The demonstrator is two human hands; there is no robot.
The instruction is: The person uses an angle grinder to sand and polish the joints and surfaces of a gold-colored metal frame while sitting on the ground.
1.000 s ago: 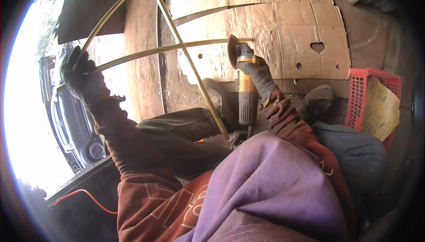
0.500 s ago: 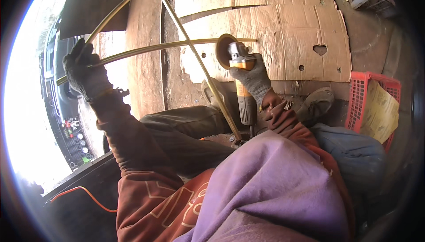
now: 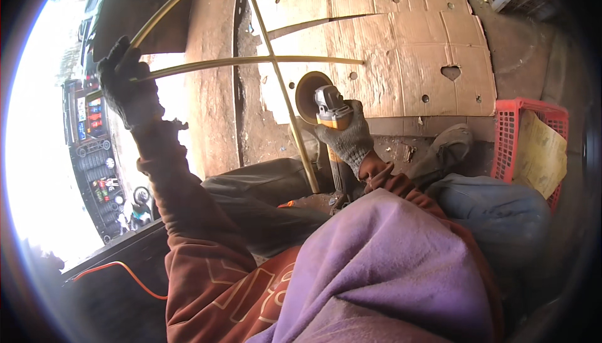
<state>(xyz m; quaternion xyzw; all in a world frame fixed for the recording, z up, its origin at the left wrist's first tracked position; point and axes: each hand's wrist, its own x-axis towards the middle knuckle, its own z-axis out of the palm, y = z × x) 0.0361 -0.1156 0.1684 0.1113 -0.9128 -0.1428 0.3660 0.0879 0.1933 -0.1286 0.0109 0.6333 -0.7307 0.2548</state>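
Head view: a seated person steadies a frame of thin, yellowish metal rods [image 3: 251, 62] with one hand and brings a small angle grinder with a grey head and yellow body [image 3: 330, 110] up to it with the other.

The left hand [image 3: 128, 89], in a dark work glove, is closed around the frame's outer curved rods, well to the left of the rod crossing, apparently to keep the frame from swinging. The right hand [image 3: 348, 139], in a grey knit glove, is wrapped around the grinder body just below its head, so the round brown disc [image 3: 308, 95] stands just right of the long straight rod and below the crossing, close to the rod though contact cannot be made out. Flattened brown cardboard sheets [image 3: 401, 48] lie on the ground behind the frame, probably as a work mat. A red plastic mesh crate [image 3: 509, 142] stands far right of the frame, a folded yellowish paper in it.
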